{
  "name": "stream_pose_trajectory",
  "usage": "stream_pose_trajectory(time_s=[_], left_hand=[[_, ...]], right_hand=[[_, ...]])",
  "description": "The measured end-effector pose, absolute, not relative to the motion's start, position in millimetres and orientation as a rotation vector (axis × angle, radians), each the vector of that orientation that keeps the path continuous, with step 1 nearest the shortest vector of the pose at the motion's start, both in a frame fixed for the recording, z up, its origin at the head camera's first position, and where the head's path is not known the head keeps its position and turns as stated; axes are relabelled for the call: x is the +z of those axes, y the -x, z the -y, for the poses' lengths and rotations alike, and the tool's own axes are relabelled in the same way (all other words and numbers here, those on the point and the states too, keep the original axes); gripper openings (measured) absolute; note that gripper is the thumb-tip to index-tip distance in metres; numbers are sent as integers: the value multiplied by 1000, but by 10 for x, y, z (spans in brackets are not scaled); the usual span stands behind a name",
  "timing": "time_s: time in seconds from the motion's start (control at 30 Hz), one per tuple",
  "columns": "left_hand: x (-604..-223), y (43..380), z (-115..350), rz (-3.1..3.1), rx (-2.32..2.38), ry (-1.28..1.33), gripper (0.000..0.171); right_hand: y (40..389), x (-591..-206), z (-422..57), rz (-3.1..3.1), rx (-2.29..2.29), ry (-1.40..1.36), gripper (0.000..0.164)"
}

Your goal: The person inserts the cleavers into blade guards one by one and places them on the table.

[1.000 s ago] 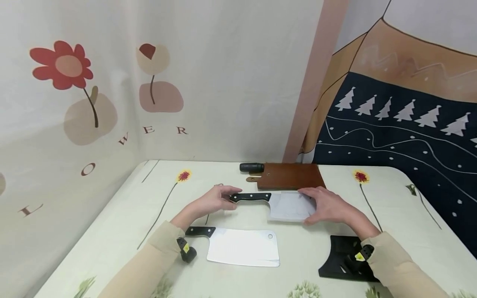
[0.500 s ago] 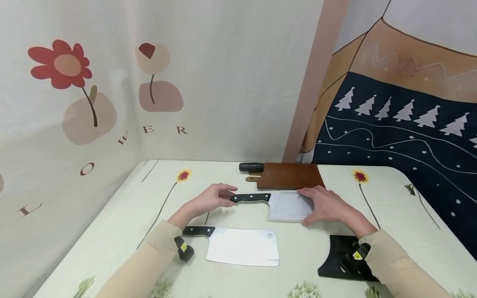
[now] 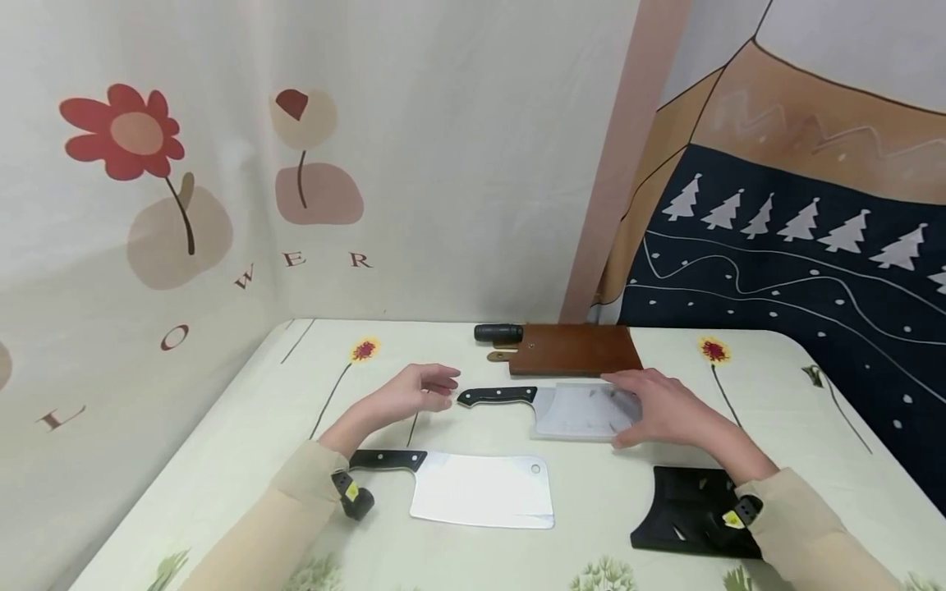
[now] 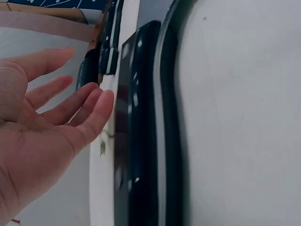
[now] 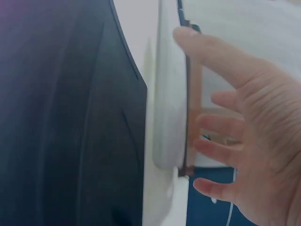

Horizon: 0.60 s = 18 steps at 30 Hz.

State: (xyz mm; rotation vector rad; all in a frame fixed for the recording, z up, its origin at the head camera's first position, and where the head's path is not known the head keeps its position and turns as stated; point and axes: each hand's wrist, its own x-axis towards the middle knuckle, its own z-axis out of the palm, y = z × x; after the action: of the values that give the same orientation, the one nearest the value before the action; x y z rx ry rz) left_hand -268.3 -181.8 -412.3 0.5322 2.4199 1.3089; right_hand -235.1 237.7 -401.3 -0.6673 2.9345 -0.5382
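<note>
1. Fingers of the left hand (image 3: 410,396) lie loosely spread and hold nothing — the tips sit just short of the black handle of the sheathed cleaver (image 3: 569,408), not touching it in the head view.
2. Fingers of the right hand (image 3: 661,408) are straight and relaxed, close over the right end of the translucent sheath (image 3: 584,413); whether they touch it cannot be told. Nothing gripped.
3. Containers: the translucent sheath holds the blade of the sheathed cleaver, handle sticking out to the left. The brown sheath (image 3: 572,350) at the far edge holds another knife, only its dark handle (image 3: 498,332) showing. The black sheath (image 3: 691,512) lies near the right sleeve; no blade shows in it.
4. The bare cleaver (image 3: 473,487) lies flat on the tabletop (image 3: 244,443), nearer the person, uncovered, handle to the left.
5. The sheathed cleaver sits mid-tabletop, between the brown sheath and the bare cleaver.
6. Left wrist view alone shows the open palm (image 4: 37,136) — fingers straight, empty. Right wrist view shows the spread right hand (image 5: 244,136) beside the pale sheath edge (image 5: 169,103), with blurred detail.
</note>
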Motion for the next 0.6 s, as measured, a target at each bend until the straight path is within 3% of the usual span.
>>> stream_pose_trajectory(time_s=[0.6], left_hand=[[-3956,2054,2455,-2416,1476,-621,54]], right_hand=[[1749,-3963,-2985,-2792,-805,625,96]])
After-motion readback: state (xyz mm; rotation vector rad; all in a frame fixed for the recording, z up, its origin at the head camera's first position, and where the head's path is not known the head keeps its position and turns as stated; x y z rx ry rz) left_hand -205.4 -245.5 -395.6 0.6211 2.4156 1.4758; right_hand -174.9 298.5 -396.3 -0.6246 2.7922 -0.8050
